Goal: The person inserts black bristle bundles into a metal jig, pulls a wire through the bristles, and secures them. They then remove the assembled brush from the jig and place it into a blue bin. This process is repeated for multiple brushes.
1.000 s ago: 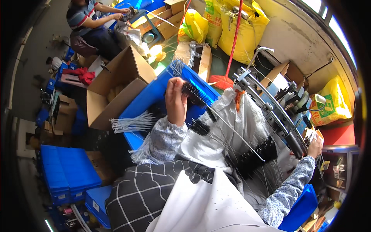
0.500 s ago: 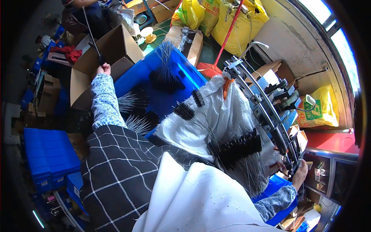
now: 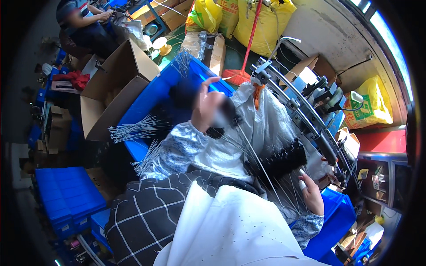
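Observation:
My left hand (image 3: 206, 106) is over the blue bin's right side, beside small black brush heads (image 3: 216, 133) on a white woven sack (image 3: 273, 106). One finger is stretched out; the others are blurred, so I cannot tell whether it grips the dark brush head next to it. A long thin wire stem slants from there toward my right hand (image 3: 312, 195), which is open beside the wires, with a white cover on one finger. A bundle of black bristle brushes (image 3: 284, 159) lies across the sack. More brushes with looped wire ends (image 3: 135, 128) lie in the blue bin (image 3: 140, 108).
An open cardboard box (image 3: 113, 104) stands left of the bin. A curved metal rail fixture (image 3: 306, 117) runs along the sack's right side. Beyond are a red broom (image 3: 237, 76) and yellow bags (image 3: 262, 31). Another person (image 3: 84, 26) sits at the far left. Blue bins (image 3: 69, 190) are stacked lower left.
My left hand has come back right from the cardboard box, without the brush it held there. My right hand has moved from the rail's lower end inward to the wire stems.

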A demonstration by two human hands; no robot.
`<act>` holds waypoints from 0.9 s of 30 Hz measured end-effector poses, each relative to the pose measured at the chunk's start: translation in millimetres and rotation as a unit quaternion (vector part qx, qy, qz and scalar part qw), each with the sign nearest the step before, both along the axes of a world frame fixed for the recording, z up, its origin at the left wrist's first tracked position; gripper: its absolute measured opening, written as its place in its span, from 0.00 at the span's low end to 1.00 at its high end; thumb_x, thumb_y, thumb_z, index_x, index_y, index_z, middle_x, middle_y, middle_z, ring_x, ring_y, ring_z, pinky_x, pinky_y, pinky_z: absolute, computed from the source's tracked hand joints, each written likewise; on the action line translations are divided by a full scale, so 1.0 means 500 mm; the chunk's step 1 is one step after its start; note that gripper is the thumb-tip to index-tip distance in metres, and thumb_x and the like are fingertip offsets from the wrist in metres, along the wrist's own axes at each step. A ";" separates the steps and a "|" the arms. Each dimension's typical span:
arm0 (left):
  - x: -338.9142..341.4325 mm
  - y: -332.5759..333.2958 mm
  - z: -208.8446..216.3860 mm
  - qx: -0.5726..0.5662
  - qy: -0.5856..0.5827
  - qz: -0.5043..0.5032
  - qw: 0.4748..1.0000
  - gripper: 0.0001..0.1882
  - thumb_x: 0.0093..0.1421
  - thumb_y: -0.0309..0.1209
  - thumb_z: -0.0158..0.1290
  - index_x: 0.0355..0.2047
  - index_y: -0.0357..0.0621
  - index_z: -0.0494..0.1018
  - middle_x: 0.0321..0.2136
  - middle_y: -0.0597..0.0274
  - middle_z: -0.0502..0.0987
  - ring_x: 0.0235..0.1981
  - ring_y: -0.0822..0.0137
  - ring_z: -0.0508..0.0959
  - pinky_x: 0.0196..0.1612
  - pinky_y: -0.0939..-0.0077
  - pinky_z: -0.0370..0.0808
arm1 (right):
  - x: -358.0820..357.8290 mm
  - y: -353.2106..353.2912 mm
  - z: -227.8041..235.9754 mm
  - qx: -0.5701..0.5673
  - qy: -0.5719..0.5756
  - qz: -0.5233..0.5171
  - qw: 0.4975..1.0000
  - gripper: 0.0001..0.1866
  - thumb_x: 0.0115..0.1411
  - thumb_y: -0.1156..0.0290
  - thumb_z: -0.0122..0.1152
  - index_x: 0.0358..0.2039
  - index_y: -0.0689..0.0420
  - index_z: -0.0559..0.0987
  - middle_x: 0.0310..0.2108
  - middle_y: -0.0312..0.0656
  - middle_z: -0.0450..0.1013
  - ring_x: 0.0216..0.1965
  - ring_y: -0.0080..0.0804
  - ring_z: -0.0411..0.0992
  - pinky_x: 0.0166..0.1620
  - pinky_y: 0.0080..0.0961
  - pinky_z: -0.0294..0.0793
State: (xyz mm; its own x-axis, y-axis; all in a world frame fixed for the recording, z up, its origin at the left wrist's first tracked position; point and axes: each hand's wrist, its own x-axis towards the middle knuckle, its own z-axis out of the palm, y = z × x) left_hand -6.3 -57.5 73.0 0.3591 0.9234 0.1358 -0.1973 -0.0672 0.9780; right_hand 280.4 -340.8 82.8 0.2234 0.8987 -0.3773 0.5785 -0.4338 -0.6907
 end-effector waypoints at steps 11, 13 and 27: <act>0.148 -0.232 -0.024 0.013 0.079 -0.262 0.962 0.20 0.58 0.27 0.43 0.50 0.44 0.52 0.22 0.63 0.68 0.22 0.78 0.67 0.28 0.85 0.64 | -0.175 0.084 -0.001 -0.004 0.426 -0.190 0.884 0.17 0.61 0.62 0.41 0.43 0.62 0.66 0.27 0.31 0.66 0.28 0.15 0.62 0.31 0.11 0.64; 0.137 -0.228 -0.028 0.020 0.097 -0.288 0.952 0.21 0.58 0.27 0.43 0.51 0.44 0.52 0.23 0.61 0.70 0.25 0.75 0.70 0.31 0.83 0.66 | -0.175 0.087 -0.003 -0.005 0.422 -0.172 0.890 0.15 0.61 0.63 0.42 0.42 0.61 0.67 0.26 0.30 0.65 0.27 0.13 0.61 0.29 0.09 0.62; -0.104 -0.004 -0.182 -0.060 0.305 0.057 0.949 0.20 0.62 0.40 0.34 0.46 0.36 0.61 0.40 0.54 0.68 0.41 0.68 0.67 0.47 0.75 0.62 | 0.182 0.107 -0.030 0.188 -0.446 -0.249 0.839 0.13 0.52 0.70 0.49 0.39 0.52 0.75 0.26 0.39 0.71 0.33 0.38 0.66 0.38 0.30 0.64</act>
